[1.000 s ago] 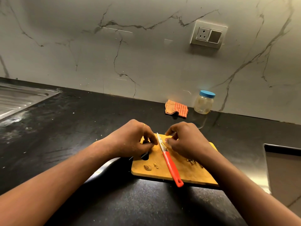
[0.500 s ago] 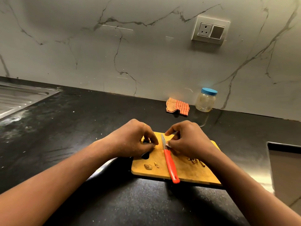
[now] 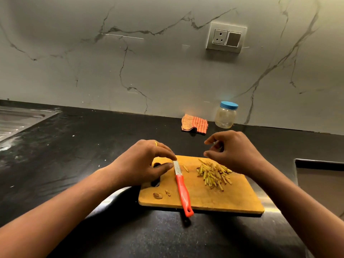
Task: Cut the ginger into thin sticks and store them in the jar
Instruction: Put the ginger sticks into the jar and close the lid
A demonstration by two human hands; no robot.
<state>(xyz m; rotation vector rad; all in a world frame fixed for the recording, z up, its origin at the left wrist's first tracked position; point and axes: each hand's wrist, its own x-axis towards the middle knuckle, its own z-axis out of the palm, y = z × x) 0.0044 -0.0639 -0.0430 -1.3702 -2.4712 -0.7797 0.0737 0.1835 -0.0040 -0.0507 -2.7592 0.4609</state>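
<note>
Seemingly the cutting is done: ginger sticks (image 3: 214, 175) lie heaped on the cutting board (image 3: 232, 200), the knife (image 3: 182, 187) beside them. The left hand (image 3: 149, 162) closes thumb and forefinger at the blade tip, perhaps pinching it; the right hand (image 3: 232, 151) hovers over the board's far edge, loosely curled, empty. Next, the lidded jar (image 3: 226, 115) beyond the board needs fetching and uncapping.

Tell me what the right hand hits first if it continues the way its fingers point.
The right hand would probably meet the left hand, beside the knife tip; their relative height is unclear.
</note>
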